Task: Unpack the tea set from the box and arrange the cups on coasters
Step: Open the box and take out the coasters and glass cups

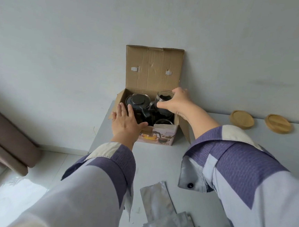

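Nearest first, foil pouches (168,221): flat on the table (159,159) edge by the body; a sleeve could drag them off, my guess.
Left hand (126,124): fingers straight and apart, palm flat on the box (163,134) at its near-left rim; grips nothing, seems to steady it.
Box: open on the table against the wall, lid flap up; holds the teapot (137,103) at left and cups at right.
Near cup (163,122): in the box at the front right, untouched.
Right hand (176,102): fingers curled and closed on the far cup (163,96), which sits at or just above rim height.
Risk, cup: glass may knock the teapot or box wall if tilted; a thin pinch could slip.
Risk, box: may slide if the left hand eases off.
Coasters (241,119): two wooden ones, bare, farther right along the wall, well apart from the box.
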Demonstrator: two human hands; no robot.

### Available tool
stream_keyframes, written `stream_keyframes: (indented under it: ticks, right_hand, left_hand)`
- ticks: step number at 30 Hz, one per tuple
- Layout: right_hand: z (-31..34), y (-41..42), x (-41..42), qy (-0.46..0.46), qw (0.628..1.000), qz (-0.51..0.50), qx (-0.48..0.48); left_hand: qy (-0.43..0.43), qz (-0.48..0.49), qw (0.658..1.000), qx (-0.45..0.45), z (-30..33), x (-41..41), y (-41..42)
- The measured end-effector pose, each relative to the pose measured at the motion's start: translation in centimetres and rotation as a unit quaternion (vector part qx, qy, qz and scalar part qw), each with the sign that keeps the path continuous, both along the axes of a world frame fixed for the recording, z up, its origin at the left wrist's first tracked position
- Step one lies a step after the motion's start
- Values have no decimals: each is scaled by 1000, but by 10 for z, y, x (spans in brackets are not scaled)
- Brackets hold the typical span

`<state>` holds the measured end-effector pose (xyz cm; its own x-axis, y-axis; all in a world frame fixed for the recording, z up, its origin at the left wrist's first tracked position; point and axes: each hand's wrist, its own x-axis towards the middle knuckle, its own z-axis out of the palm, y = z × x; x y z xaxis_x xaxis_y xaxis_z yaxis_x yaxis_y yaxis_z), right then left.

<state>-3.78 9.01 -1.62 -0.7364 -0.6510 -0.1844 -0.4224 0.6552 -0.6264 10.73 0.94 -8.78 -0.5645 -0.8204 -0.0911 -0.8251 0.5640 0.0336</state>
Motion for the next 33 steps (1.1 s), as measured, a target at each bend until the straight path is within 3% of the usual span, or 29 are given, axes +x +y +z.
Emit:
stream_keyframes:
  ticks: [3,6,13,18,21,24,33]
  right_hand:
    - [-5,17,-5,-55,985,-67,-148]
    - [-16,35,-11,-63,967,-119,-217]
    - [-49,84,-36,-89,952,-193,-221]
    - [-56,143,-53,-69,949,-231,-201]
    - [-72,180,-69,-66,945,-257,-191]
    - [-86,212,-84,-71,943,-272,-177]
    - [-127,269,-120,-50,946,-278,-157]
  left_hand:
    - [-3,-1,1000,4,2,1,1]
    - [-6,-4,1000,12,5,1,1]
    - [-13,-14,1000,17,12,1,7]
    - [1,-118,992,-54,21,-30,51]
    - [65,-182,979,-62,18,-62,98]
    - [99,-224,970,2,0,-94,147]
    - [-40,-237,945,222,-58,-146,236]
